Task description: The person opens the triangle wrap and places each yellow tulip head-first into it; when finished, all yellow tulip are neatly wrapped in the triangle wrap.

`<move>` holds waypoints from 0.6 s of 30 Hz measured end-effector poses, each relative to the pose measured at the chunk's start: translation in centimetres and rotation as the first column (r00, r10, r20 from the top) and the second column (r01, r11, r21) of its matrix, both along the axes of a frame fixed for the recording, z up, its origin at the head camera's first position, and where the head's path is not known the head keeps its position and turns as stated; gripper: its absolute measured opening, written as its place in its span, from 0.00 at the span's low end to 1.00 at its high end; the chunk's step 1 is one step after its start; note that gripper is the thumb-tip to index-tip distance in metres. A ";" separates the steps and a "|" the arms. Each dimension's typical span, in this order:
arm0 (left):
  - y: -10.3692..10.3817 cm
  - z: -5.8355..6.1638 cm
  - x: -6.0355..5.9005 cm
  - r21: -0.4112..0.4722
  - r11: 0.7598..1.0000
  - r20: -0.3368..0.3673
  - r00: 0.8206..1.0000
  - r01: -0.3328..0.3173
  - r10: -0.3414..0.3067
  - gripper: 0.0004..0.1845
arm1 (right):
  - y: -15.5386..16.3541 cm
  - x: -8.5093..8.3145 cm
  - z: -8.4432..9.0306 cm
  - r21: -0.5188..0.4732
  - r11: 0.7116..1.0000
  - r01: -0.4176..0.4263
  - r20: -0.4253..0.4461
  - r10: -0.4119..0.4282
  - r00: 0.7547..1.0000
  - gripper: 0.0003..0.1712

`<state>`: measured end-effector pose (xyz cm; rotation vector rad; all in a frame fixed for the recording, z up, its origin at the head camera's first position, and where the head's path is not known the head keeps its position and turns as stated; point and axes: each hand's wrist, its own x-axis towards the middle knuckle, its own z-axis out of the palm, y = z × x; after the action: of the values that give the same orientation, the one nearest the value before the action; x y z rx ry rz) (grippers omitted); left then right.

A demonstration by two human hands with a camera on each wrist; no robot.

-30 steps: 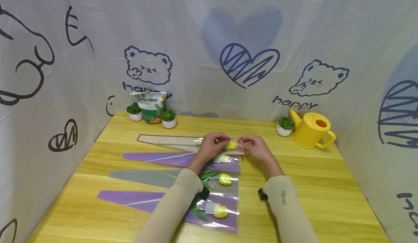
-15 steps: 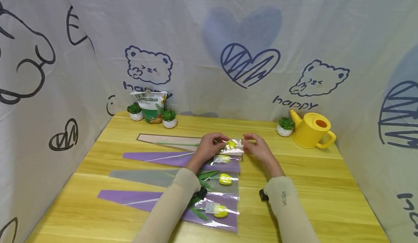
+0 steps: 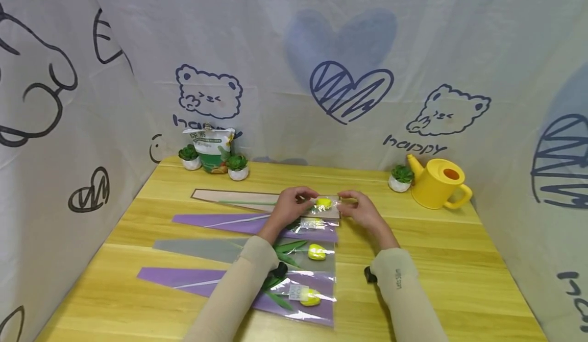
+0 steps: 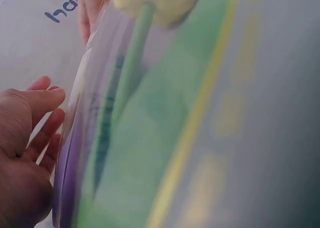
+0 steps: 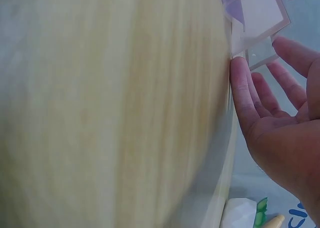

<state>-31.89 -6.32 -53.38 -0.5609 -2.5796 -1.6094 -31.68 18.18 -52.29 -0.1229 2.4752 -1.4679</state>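
Note:
A yellow tulip (image 3: 323, 203) lies in a clear-fronted pale pink sleeve (image 3: 239, 197), farthest back in a row of flat flower sleeves. My left hand (image 3: 290, 206) is over this sleeve just left of the bloom, thumb and forefinger apart. In the left wrist view its relaxed fingers (image 4: 50, 106) show beside the sleeves. My right hand (image 3: 360, 209) touches the sleeve's wide right end. The right wrist view has its extended fingers (image 5: 242, 83) low by the table and the thumb near a sleeve corner (image 5: 277, 26).
Nearer me lie two purple sleeves (image 3: 193, 279) and a grey sleeve (image 3: 197, 250), each with a yellow tulip. Along the back stand small potted plants (image 3: 238, 167), a green-and-white bag (image 3: 212, 150) and a yellow watering can (image 3: 438, 182). A printed cloth (image 3: 275, 102) hangs behind the table.
The pale pink sleeve has shifted slightly left and its clear front lies flatter. My right hand moved a little right, then back against the sleeve's end.

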 end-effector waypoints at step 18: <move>-3.2 -0.2 -0.3 -0.184 0.982 0.087 0.996 0.041 -0.025 0.16 | 0.3 0.4 0.0 0.027 0.998 -0.056 -0.044 0.057 0.997 0.28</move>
<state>-32.23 -9.55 -53.56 -0.5612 -2.8166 -1.4404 -31.33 18.44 -52.27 -0.2212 2.5035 -1.4245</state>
